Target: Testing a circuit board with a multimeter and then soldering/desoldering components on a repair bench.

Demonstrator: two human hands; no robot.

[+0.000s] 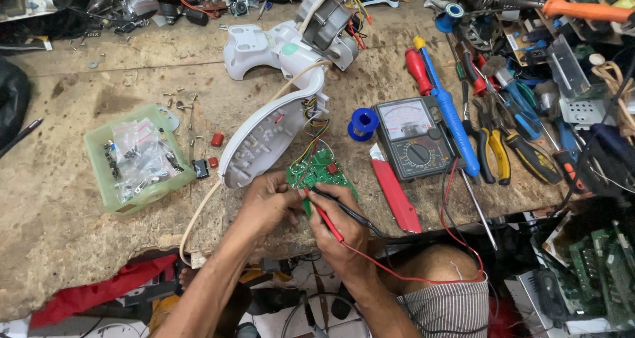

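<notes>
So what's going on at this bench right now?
A person at a cluttered workbench is probing a green circuit board. The left hand steadies the board's edge, while the right hand holds a red probe and a black probe with their tips on it. Coloured wires join the board to an opened white appliance housing. An analog multimeter lies just to the right.

Left hand [268, 202] curled, palm down, fingertips pinched together at front. Right hand [340, 222] beside it, touching, fingers closed in pen-style grip. Bare forearms converge from below.
</notes>
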